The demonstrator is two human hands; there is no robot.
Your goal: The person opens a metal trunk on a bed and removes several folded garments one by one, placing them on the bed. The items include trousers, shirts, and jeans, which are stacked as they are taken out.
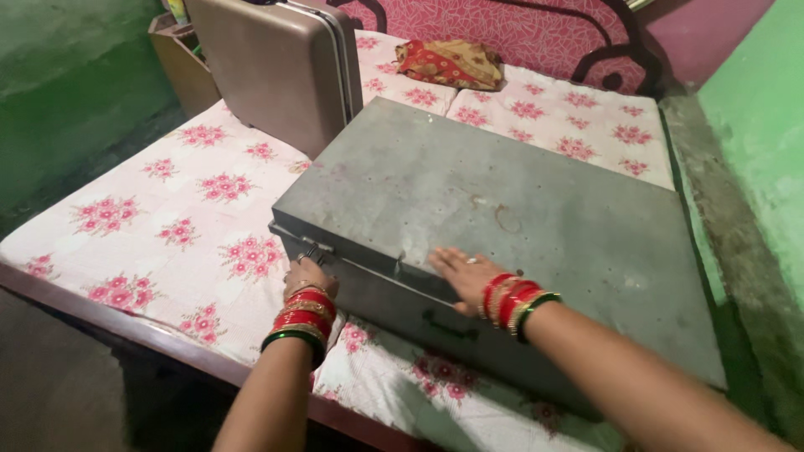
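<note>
A large grey metal trunk [519, 201] lies flat on a bed, lid down. My right hand [456, 269] rests flat on the lid near its front edge, fingers spread. My left hand [308, 278] is at the trunk's front left corner, fingers curled at the metal latch [311, 249]; the fingertips are hidden. Both wrists wear red and gold bangles. A dark handle [448, 326] shows on the trunk's front wall.
The bed has a white sheet with pink flowers [167, 209]. A beige hard suitcase [272, 63] stands behind the trunk at the left. A folded red and yellow cloth [448, 63] lies near the headboard. Green walls flank both sides.
</note>
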